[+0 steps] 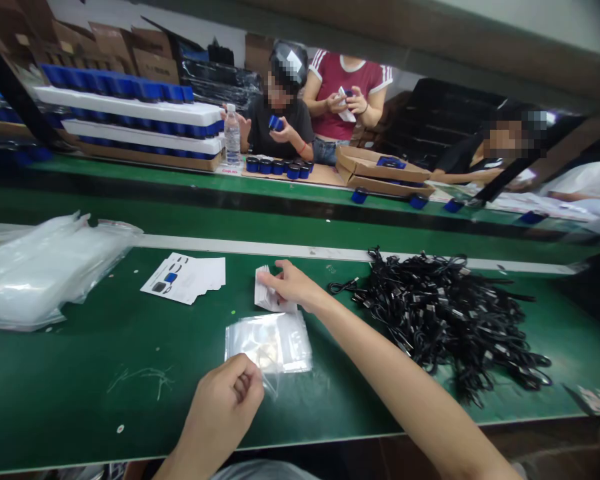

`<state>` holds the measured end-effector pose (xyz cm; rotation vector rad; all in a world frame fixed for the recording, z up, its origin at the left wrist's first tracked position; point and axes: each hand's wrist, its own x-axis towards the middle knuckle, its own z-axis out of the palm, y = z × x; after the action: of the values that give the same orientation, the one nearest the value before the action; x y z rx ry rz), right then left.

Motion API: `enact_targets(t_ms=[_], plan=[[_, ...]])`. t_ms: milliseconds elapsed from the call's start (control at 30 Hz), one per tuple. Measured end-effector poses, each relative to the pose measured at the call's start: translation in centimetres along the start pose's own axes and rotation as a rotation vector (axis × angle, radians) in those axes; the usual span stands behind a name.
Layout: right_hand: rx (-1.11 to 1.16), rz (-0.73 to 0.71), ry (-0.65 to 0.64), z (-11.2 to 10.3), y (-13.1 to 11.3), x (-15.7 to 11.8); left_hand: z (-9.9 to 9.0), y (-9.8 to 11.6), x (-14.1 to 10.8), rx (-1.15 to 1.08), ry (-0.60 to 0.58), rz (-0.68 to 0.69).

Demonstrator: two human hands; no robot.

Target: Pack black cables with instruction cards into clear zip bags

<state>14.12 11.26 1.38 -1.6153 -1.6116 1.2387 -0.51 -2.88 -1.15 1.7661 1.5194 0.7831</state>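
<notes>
My left hand (233, 393) is closed at the near edge of a small pile of clear plastic bags (295, 343), pinching a clear bag whose corner shows beside the fingers. Pale contents show faintly through the plastic. Beyond the pile, my right hand (295, 285) reaches across with thumb and fingers closed on a small stack of white paper slips (261, 297). Its fingers partly cover the stack. Left of that stack lies a fanned set of printed white leaflets (180, 277) with pictures of a blue item.
A heap of black USB cables (440, 320) lies at right on the green table (130, 400). Large clear bags (40, 273) are piled at left. Across the bench, workers handle blue items near a water bottle (232, 137), stacked trays (140, 110) and a cardboard tray (380, 177).
</notes>
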Motion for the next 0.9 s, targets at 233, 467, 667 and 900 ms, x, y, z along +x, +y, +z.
enact_targets(t_ms=[233,467,667,900], plan=[[0.107,0.029,-0.058,-0.8,0.8,0.1,0.1,0.3,0.0,-0.037,0.083,0.024],[0.032,-0.099,0.131,-2.7,0.8,-5.0,-0.3,0.0,0.2,-0.224,0.042,-0.205],[-0.274,-0.269,0.019,-1.3,0.8,-14.0,-1.6,0.4,0.6,-0.421,0.043,-0.353],[-0.123,-0.411,0.204,4.8,2.1,-15.0,-0.9,0.5,0.4,-0.085,0.366,-0.190]])
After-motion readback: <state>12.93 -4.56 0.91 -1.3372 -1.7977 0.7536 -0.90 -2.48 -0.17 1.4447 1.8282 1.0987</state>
